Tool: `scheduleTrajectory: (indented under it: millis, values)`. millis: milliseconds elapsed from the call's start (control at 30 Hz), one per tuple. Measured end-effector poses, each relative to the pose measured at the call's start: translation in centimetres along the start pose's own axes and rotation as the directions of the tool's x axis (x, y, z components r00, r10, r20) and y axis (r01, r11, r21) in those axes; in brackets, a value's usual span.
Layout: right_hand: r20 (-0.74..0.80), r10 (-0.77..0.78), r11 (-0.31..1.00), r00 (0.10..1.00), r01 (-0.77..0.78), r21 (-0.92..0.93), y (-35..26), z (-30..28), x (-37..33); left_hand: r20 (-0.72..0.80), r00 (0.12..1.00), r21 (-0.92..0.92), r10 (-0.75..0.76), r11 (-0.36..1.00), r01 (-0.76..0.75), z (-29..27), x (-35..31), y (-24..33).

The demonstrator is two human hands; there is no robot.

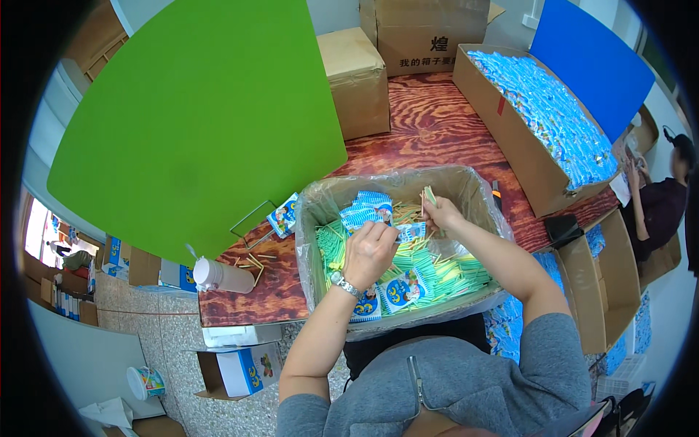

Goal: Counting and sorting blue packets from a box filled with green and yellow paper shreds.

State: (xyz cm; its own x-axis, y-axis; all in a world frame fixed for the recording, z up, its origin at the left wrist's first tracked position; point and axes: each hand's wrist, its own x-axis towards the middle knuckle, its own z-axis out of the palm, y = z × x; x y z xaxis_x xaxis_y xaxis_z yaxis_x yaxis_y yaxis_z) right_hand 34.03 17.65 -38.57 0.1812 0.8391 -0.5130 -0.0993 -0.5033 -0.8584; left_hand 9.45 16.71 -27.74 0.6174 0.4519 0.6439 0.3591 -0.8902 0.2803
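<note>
A cardboard box lined with clear plastic (309,284) stands before me, filled with thin green, yellow and pinkish sticks (466,273). Small blue-and-white printed packets (404,289) lie on top of the sticks. Wearing a metal-band watch, my left hand (370,253) is over the middle of the box with its fingers closed, close against the packets. What its fingertips hold is hidden. My right hand (441,213), near the far right wall of the box, is closed on a small bundle of sticks (429,195) that pokes up above its fingers.
At the left of the wood-patterned table (437,120) stand a pale pink bottle (222,277), loose sticks (256,264) and a large green board (196,124). A long carton of blue packets (542,109) sits back right, a blue board (593,62) behind it. Another person (659,207) is at far right.
</note>
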Motion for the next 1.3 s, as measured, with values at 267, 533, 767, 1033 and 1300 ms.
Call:
scheduleTrajectory:
  millis: [267,533,767,1033,1300]
  values:
    - [0.121,0.16,0.951,0.98,-0.186,0.248,-0.9,1.9,-1.6,0.005,1.0,0.015,-0.021,1.0,0.02,-0.3,-0.4,-0.1]
    - [0.137,0.224,0.928,0.965,-0.254,0.272,-1.8,1.6,-1.1,-0.009,0.974,-0.243,-0.228,0.945,0.219,0.5,-0.6,-1.0]
    - [0.167,0.012,0.885,0.986,-0.088,0.458,-0.6,-0.4,2.0,0.189,0.833,-0.49,-0.52,0.685,0.539,1.0,-0.4,-1.7]
    - [0.11,0.259,0.897,0.96,-0.281,0.341,-1.4,2.5,-2.9,0.329,0.757,-0.748,-0.565,0.334,0.574,0.2,-0.3,-0.9]
    - [0.064,0.12,0.893,0.991,-0.136,0.43,-0.5,2.6,-0.9,0.168,0.825,-0.65,-0.54,0.568,0.505,0.2,-0.5,-2.0]
